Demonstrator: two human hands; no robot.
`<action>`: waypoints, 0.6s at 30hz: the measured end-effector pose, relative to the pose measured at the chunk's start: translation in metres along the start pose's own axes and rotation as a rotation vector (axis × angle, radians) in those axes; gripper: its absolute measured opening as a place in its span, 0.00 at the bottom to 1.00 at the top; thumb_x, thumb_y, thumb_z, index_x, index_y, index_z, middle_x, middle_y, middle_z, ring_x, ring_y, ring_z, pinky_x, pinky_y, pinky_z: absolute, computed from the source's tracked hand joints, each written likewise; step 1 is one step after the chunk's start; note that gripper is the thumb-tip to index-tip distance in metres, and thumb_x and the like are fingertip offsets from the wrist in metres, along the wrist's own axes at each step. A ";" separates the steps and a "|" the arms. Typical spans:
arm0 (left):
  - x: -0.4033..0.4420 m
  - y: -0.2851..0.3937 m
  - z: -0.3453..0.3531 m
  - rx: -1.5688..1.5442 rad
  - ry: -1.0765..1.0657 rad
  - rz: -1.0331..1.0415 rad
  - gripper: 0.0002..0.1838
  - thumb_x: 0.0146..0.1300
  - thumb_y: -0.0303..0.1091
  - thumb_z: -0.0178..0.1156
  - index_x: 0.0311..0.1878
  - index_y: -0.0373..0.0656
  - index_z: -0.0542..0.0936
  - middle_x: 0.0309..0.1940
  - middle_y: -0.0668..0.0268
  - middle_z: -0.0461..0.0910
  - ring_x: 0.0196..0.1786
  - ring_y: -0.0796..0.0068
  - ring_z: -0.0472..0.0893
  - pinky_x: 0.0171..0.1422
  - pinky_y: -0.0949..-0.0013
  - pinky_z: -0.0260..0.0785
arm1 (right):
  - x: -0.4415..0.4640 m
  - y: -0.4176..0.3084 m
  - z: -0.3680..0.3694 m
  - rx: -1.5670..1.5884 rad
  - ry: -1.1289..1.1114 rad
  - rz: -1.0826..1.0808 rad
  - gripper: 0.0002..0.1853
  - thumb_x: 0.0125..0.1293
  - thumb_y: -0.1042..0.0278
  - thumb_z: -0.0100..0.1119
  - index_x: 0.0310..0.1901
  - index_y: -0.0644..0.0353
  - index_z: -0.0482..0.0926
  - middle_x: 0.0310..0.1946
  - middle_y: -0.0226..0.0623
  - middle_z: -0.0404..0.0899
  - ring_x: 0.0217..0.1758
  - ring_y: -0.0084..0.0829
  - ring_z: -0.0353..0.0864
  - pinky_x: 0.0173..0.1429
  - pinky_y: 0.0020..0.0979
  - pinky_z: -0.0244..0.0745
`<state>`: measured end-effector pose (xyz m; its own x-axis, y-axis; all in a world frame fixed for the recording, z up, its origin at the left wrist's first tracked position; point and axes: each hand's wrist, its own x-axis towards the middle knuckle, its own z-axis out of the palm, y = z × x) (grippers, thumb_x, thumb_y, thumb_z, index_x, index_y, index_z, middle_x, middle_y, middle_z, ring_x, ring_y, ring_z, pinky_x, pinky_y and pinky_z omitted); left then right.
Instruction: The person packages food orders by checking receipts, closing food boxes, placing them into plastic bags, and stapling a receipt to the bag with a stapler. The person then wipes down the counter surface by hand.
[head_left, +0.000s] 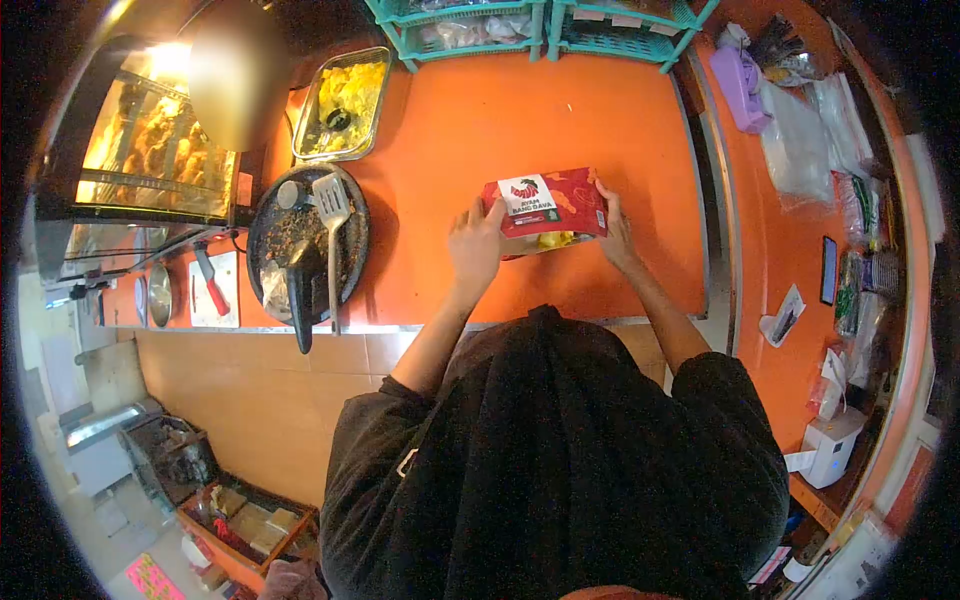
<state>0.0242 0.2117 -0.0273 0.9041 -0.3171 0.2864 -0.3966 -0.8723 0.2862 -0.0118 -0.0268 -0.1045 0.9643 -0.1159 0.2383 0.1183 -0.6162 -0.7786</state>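
Observation:
A red printed cardboard food box [565, 190] is between my two hands above the orange counter [450, 120]. Its front side gapes a little, and something yellow [556, 240] shows inside under the lid. My left hand [476, 245] grips the left side of the box, with the thumb at its edge. On the opposite side, my right hand [617, 232] holds the right edge, its fingers partly hidden behind the box.
Left of my hands lie a dark stone mortar [262, 225] with a pestle [298, 300] and a slotted spatula [333, 215]. Behind it sits a glass dish [345, 100] of yellow food. Teal racks [480, 45] line the back; a knife [212, 280] rests on a white board.

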 end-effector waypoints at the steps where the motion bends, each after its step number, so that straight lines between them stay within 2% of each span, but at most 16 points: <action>1: 0.010 -0.002 -0.009 0.054 -0.070 0.030 0.17 0.46 0.27 0.53 0.43 0.49 0.71 0.40 0.56 0.74 0.31 0.61 0.77 0.39 0.62 0.70 | 0.001 0.002 0.000 0.000 -0.019 -0.021 0.26 0.57 0.72 0.50 0.57 0.62 0.56 0.51 0.52 0.65 0.54 0.44 0.66 0.54 0.36 0.63; 3: 0.007 -0.003 -0.012 0.107 -0.142 0.047 0.16 0.47 0.28 0.53 0.43 0.49 0.71 0.39 0.55 0.74 0.30 0.62 0.77 0.39 0.61 0.70 | -0.003 0.000 -0.001 0.000 -0.050 -0.045 0.26 0.57 0.72 0.49 0.58 0.62 0.56 0.51 0.52 0.65 0.53 0.44 0.67 0.54 0.36 0.63; 5: 0.001 -0.006 -0.005 -0.200 -0.217 -0.150 0.18 0.47 0.22 0.51 0.44 0.47 0.70 0.36 0.54 0.75 0.33 0.60 0.77 0.40 0.60 0.69 | 0.001 -0.010 -0.002 0.000 -0.081 0.003 0.25 0.59 0.72 0.47 0.58 0.62 0.55 0.50 0.52 0.65 0.53 0.43 0.68 0.55 0.36 0.63; 6: -0.008 -0.008 0.010 -0.196 -0.214 -0.148 0.18 0.47 0.22 0.51 0.44 0.47 0.70 0.36 0.54 0.75 0.33 0.60 0.77 0.40 0.60 0.69 | 0.003 -0.012 -0.001 0.003 -0.078 0.000 0.25 0.59 0.72 0.47 0.58 0.62 0.55 0.50 0.52 0.65 0.53 0.43 0.68 0.55 0.36 0.63; 8: -0.031 -0.006 0.044 -0.747 0.109 -0.263 0.20 0.45 0.17 0.49 0.44 0.44 0.68 0.34 0.53 0.76 0.34 0.58 0.78 0.40 0.64 0.69 | -0.002 -0.013 0.001 0.127 -0.051 0.007 0.26 0.58 0.72 0.47 0.58 0.61 0.54 0.51 0.51 0.65 0.52 0.43 0.68 0.55 0.36 0.63; 12: -0.018 0.012 0.028 -0.917 0.260 -0.326 0.21 0.44 0.13 0.47 0.44 0.42 0.68 0.34 0.52 0.75 0.37 0.58 0.78 0.39 0.66 0.68 | -0.003 0.001 0.004 0.029 -0.054 -0.048 0.29 0.56 0.73 0.50 0.59 0.60 0.53 0.51 0.50 0.65 0.52 0.42 0.68 0.55 0.36 0.62; 14: -0.011 0.004 0.016 -0.887 0.100 -0.336 0.19 0.45 0.16 0.49 0.44 0.39 0.68 0.32 0.53 0.76 0.38 0.59 0.78 0.39 0.69 0.69 | -0.003 0.002 0.006 -0.016 -0.031 -0.053 0.31 0.55 0.73 0.53 0.59 0.59 0.52 0.52 0.50 0.64 0.53 0.42 0.67 0.56 0.36 0.61; 15: -0.009 0.002 0.012 -0.885 0.103 -0.340 0.19 0.45 0.16 0.49 0.44 0.39 0.68 0.32 0.53 0.76 0.38 0.59 0.78 0.39 0.69 0.69 | -0.003 0.002 0.006 -0.015 -0.035 -0.055 0.31 0.55 0.73 0.53 0.59 0.59 0.52 0.52 0.50 0.64 0.53 0.42 0.67 0.56 0.36 0.61; 17: -0.007 0.000 0.008 -0.942 -0.083 -0.456 0.18 0.46 0.18 0.52 0.44 0.38 0.68 0.42 0.53 0.74 0.48 0.58 0.73 0.51 0.60 0.63 | -0.002 0.004 0.005 0.040 -0.079 -0.001 0.32 0.54 0.73 0.55 0.59 0.60 0.51 0.53 0.51 0.63 0.55 0.42 0.65 0.57 0.37 0.60; 18: -0.014 -0.007 0.019 -0.942 -0.084 -0.456 0.18 0.46 0.18 0.52 0.44 0.38 0.68 0.42 0.53 0.74 0.48 0.58 0.73 0.51 0.60 0.63 | -0.001 0.003 0.004 0.040 -0.078 0.000 0.32 0.54 0.73 0.55 0.59 0.60 0.51 0.53 0.51 0.63 0.55 0.42 0.65 0.57 0.37 0.60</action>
<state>0.0173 0.2148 -0.0507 0.9928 -0.0875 -0.0820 0.0540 -0.2850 0.9570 -0.0117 -0.0259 -0.1095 0.9796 -0.0539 0.1934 0.1262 -0.5840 -0.8019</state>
